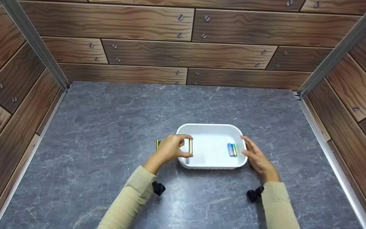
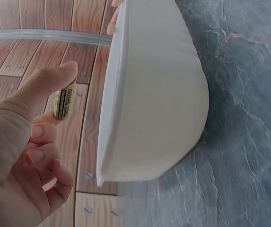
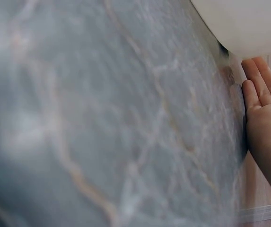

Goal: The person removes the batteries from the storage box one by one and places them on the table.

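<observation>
My left hand (image 1: pixel 170 148) pinches a gold battery (image 1: pixel 190 147) by its two ends, between thumb and forefinger, over the left part of a white plastic basin (image 1: pixel 210 127). Dark lettering shows on this battery (image 2: pixel 65 101) in the left wrist view. My right hand (image 1: pixel 257 159) grips the basin's right rim, with the thumb and a fingertip over the edge; other fingers (image 3: pixel 260 80) lie along the outside. Inside the basin, at its right, a blue battery (image 1: pixel 230 149) and a green-and-gold battery (image 1: pixel 234 150) lie side by side.
Another green-and-gold battery (image 1: pixel 158 144) lies on the grey marbled table (image 1: pixel 122 117) left of the basin, partly hidden by my left hand. Wood-patterned walls (image 1: pixel 186 54) enclose the back and both sides, with metal posts (image 1: pixel 37 44) in the corners.
</observation>
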The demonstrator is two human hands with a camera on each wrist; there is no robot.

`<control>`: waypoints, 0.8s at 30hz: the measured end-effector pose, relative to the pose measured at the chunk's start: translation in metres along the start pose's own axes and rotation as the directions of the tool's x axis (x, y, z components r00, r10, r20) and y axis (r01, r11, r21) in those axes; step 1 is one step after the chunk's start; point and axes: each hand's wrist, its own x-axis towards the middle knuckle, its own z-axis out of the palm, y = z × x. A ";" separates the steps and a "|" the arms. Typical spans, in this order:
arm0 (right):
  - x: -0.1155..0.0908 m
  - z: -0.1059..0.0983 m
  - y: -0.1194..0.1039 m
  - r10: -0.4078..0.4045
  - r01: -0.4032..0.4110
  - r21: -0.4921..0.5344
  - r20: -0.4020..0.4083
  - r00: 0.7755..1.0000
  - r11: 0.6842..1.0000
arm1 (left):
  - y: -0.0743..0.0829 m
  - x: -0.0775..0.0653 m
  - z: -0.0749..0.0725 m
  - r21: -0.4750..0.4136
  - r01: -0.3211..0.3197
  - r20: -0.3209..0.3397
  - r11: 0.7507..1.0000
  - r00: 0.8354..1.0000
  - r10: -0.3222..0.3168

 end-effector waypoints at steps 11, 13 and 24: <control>0.001 0.001 -0.001 0.018 -0.018 0.001 0.001 1.000 1.000 | -0.020 -0.014 -0.007 -0.100 -0.011 -0.008 0.995 1.000 0.010; 0.001 0.001 -0.001 0.022 -0.022 0.000 0.003 1.000 1.000 | -0.024 -0.016 -0.010 -0.119 -0.012 -0.006 0.993 1.000 0.011; 0.001 0.001 0.000 0.008 -0.008 -0.001 -0.005 1.000 1.000 | -0.040 -0.026 -0.017 -0.178 0.014 0.004 0.984 1.000 -0.014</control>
